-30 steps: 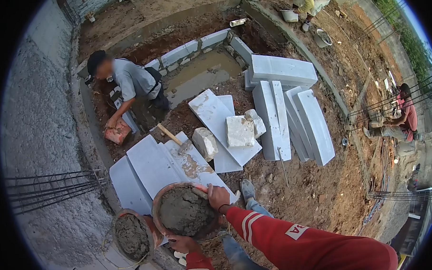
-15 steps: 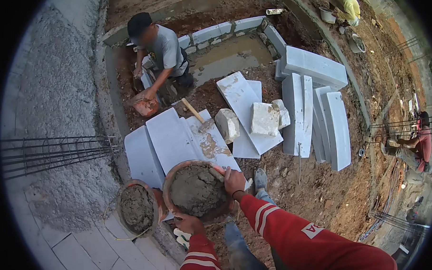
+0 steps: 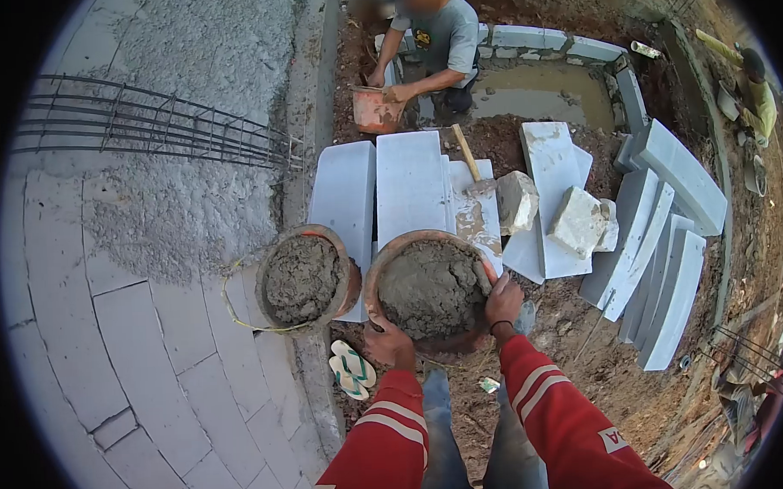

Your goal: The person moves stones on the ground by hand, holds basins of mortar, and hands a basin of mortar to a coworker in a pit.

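Note:
A round orange bucket (image 3: 372, 284) full of grey wet mortar (image 3: 432, 290) is between my two hands. My left hand (image 3: 390, 343) grips its near left side, with the fingers closed at the rim. On the right side of the rim, my right hand (image 3: 502, 302) is closed around the edge. Close by on the left stands a second mortar bucket (image 3: 351, 285), also filled, with a yellow cord around it. Pale blocks (image 3: 409, 179) lie just beyond the held bucket, and a hammer (image 3: 470, 160) rests on them.
A co-worker (image 3: 441, 44) in a grey shirt holds another orange bucket (image 3: 376, 110) beside a muddy pit (image 3: 533, 93). More blocks (image 3: 673, 286) are stacked at right. Rebar (image 3: 154, 123) juts out at left. Flip-flops (image 3: 353, 368) lie near my feet.
My view has swung left, so the scene sits further right. Both hands still hold the bucket. The co-worker's bucket, tilted before, now stands more upright, with both their hands at it.

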A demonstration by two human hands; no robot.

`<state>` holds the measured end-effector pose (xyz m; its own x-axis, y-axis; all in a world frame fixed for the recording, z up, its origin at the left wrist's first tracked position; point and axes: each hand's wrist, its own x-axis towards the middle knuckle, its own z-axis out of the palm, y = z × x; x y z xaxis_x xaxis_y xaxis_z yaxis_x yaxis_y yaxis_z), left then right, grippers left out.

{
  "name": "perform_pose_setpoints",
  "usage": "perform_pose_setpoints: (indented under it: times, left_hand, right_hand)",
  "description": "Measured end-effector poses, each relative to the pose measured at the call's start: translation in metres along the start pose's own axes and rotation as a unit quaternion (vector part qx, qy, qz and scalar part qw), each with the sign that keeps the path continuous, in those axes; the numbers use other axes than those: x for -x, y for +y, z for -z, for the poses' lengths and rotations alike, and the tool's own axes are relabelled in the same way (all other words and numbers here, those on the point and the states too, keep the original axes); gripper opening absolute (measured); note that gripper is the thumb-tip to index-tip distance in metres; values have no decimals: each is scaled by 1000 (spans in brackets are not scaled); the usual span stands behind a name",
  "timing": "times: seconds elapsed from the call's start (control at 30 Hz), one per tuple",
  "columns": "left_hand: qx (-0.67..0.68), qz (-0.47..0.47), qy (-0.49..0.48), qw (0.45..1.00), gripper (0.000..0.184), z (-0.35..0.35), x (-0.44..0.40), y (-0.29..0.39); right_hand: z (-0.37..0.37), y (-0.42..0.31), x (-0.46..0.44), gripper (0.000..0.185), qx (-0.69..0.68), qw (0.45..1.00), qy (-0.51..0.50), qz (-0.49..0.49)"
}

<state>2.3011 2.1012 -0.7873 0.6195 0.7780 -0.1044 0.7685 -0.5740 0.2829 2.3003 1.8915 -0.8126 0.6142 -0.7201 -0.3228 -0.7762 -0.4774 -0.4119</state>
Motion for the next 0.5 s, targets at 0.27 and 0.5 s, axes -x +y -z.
perform_pose_setpoints:
  times: [0.27,0.5]
  left_hand:
    - [41,-14,-32,999,58,-1,0,-4]
    - [89,-11,-68,994,61,19,10,15]
  right_hand:
    - [5,2,0,54,2,999,-31,-31]
    - [15,-3,3,54,-12,998,-34,-48]
